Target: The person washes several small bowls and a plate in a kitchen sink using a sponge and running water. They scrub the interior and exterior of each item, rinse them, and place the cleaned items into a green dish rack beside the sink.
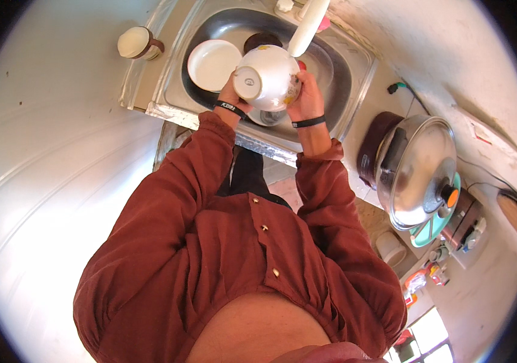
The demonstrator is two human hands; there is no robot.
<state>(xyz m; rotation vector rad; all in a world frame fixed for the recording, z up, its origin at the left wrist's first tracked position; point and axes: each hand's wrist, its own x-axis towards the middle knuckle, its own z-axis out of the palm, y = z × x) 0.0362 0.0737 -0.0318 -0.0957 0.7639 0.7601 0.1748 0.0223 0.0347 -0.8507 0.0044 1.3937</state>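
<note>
A white bowl (273,68) with a flower pattern is tilted over the metal sink (177,72), its underside and foot ring towards me. My left hand (231,96) grips it by the left side, beside the foot. On the bowl's right side my right hand (309,96) holds on, with a bit of something red by the fingertips. The white faucet spout (306,31) ends just above the bowl's rim. Left of my hands, a white bowl with a thin reddish rim (215,63) sits in the basin. A dark round item (262,41) lies behind the held bowl, partly hidden.
A cup or jug (136,44) with a pale top stands on the ledge to the left. Right of the sink are a dark electric cooker base (374,145) and a large pan with a shiny lid (421,168). A turquoise tray (426,233) lies beyond.
</note>
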